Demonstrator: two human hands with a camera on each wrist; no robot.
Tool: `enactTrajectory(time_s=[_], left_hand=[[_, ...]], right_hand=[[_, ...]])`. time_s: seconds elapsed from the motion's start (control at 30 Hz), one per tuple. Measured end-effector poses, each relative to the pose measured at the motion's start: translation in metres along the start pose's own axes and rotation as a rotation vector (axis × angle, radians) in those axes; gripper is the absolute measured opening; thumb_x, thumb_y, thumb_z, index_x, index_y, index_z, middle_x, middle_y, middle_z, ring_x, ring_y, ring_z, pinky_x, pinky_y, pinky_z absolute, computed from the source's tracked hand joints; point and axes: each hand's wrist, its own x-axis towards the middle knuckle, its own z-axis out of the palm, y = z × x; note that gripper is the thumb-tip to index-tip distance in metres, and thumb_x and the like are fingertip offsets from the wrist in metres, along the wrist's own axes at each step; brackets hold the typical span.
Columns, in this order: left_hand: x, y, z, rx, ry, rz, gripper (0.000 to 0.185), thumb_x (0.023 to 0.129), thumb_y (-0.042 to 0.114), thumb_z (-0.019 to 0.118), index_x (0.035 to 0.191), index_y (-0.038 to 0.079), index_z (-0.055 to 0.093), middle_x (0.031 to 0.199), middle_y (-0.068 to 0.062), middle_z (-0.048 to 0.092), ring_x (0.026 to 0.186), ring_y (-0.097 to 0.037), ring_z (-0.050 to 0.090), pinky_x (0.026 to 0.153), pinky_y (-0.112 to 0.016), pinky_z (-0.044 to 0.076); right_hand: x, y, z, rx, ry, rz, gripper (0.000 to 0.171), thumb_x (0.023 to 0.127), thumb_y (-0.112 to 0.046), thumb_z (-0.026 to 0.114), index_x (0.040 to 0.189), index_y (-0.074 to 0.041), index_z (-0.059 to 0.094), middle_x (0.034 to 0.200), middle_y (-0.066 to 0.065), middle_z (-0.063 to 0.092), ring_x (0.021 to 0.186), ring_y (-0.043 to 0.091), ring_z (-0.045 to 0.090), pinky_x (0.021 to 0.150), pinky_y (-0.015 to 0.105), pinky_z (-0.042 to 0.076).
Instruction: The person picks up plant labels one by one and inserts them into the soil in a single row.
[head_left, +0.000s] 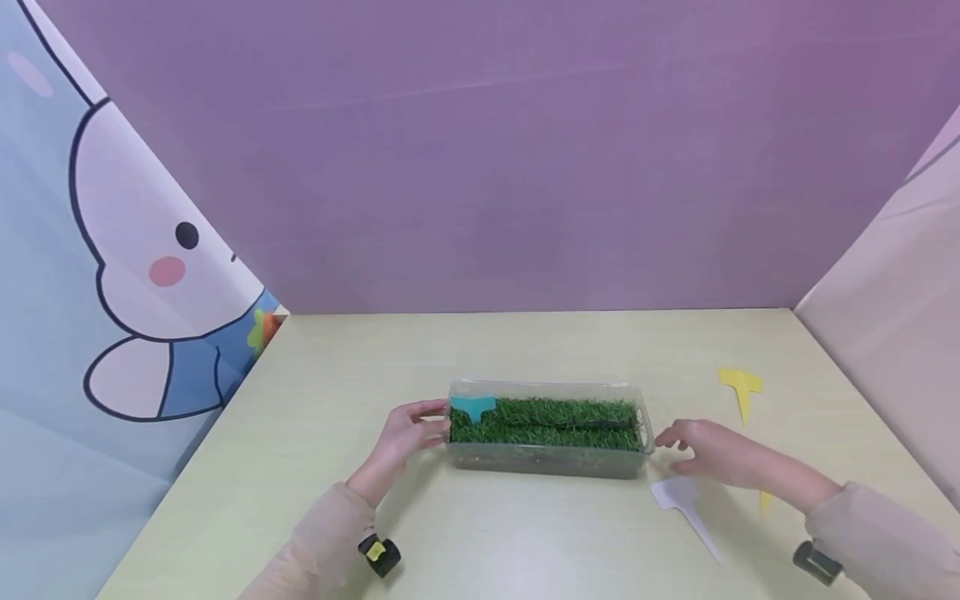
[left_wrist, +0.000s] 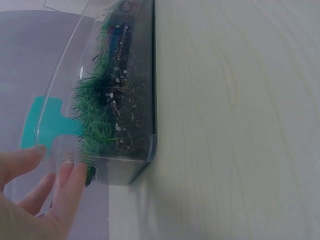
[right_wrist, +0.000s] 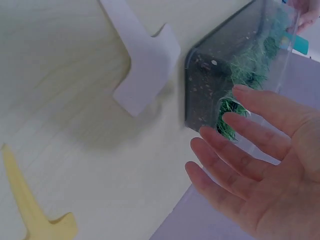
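Observation:
A clear plastic box (head_left: 547,460) filled with green grass (head_left: 562,411) sits on the table, dark soil showing through its wall in both wrist views. A teal T-shaped plant label (head_left: 474,407) stands in the grass at the left end. My left hand (head_left: 407,432) rests its fingers against that end, fingers loosely extended in the left wrist view. At the opposite end is my right hand (head_left: 701,450), its fingers spread and holding nothing; whether a fingertip touches the box is unclear. Just below the right hand lies a white T-shaped plant label (right_wrist: 150,62).
A yellow plant label (head_left: 742,383) lies on the table behind the right hand. Another yellow label (right_wrist: 37,220) is mostly hidden under the right forearm in the head view. A purple backdrop (head_left: 540,167) rises along the table's far edge.

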Motion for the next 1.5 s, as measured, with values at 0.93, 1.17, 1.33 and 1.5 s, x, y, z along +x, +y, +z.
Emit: enactTrajectory(time_s=[0.93,1.17,1.33,1.5], left_hand=[[-0.002,0.002,0.001,-0.004,-0.011,0.013,0.037,0.08,-0.003,0.059,0.116,-0.006,0.054,0.113,-0.021,0.055,0.08,-0.018,0.06,0.075,-0.034,0.053],[-0.002,0.0,0.001,-0.003,-0.013,0.009,0.037,0.08,-0.003,0.059,0.116,-0.005,0.054,0.113,-0.021,0.055,0.084,-0.022,0.061,0.076,-0.035,0.053],[-0.002,0.001,0.001,-0.008,-0.012,0.014,0.037,0.079,-0.003,0.059,0.116,-0.006,0.054,0.113,-0.021,0.055,0.083,-0.021,0.061,0.075,-0.035,0.053],[-0.002,0.0,0.001,-0.015,-0.015,0.016,0.038,0.079,-0.004,0.059,0.116,-0.006,0.053,0.112,-0.021,0.055,0.082,-0.021,0.061,0.076,-0.035,0.053]], right_hand=[[-0.008,0.022,0.026,0.027,-0.12,-0.113,0.043,0.054,0.0,0.072,0.096,-0.002,0.062,0.09,0.001,0.056,0.081,0.02,0.055,0.071,0.032,0.052],[-0.008,0.022,0.028,0.027,-0.111,-0.118,0.048,0.049,0.005,0.069,0.096,-0.002,0.062,0.09,0.001,0.053,0.081,0.02,0.053,0.071,0.03,0.051],[-0.009,0.023,0.032,-0.001,-0.078,-0.13,0.049,0.049,0.004,0.07,0.096,-0.004,0.062,0.09,0.001,0.052,0.081,0.021,0.051,0.07,0.031,0.05],[-0.009,0.022,0.033,-0.014,-0.086,-0.11,0.048,0.05,0.004,0.069,0.096,-0.008,0.06,0.091,-0.001,0.051,0.083,0.021,0.049,0.07,0.031,0.051]])
